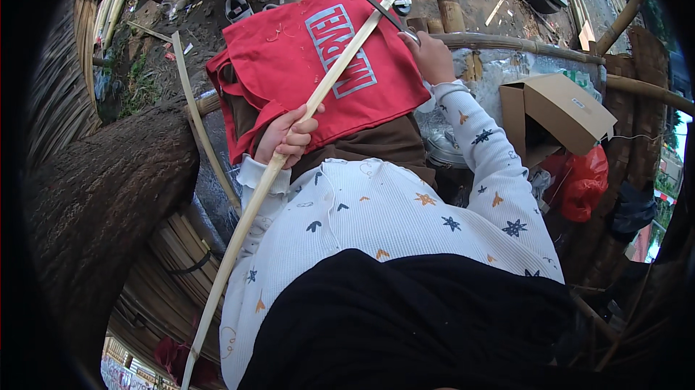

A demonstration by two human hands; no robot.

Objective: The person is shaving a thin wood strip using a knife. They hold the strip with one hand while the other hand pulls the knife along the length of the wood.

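Observation:
A long pale strip of split bamboo (246, 220) runs slantwise across my body, from the lower left up past my knees. My left hand (288, 138) is closed around it near its middle, above my lap. In my right hand (434, 58) is a knife (386, 13), gripped by its handle, which the fingers mostly hide. Its dark blade lies across the strip toward the far end; whether it cuts in cannot be told. Beneath both hands a red cloth bag (271, 53) with printed lettering covers my lap, and a few thin shavings lie on it.
On the right are an open cardboard box (572, 111), a red plastic bag (585, 183) and a bamboo rail (521, 42). A thick dark trunk (108, 180) fills the left, beside another bamboo strip (194, 104) and bundled strips (174, 263). Sandals (237, 8) lie on the littered ground ahead.

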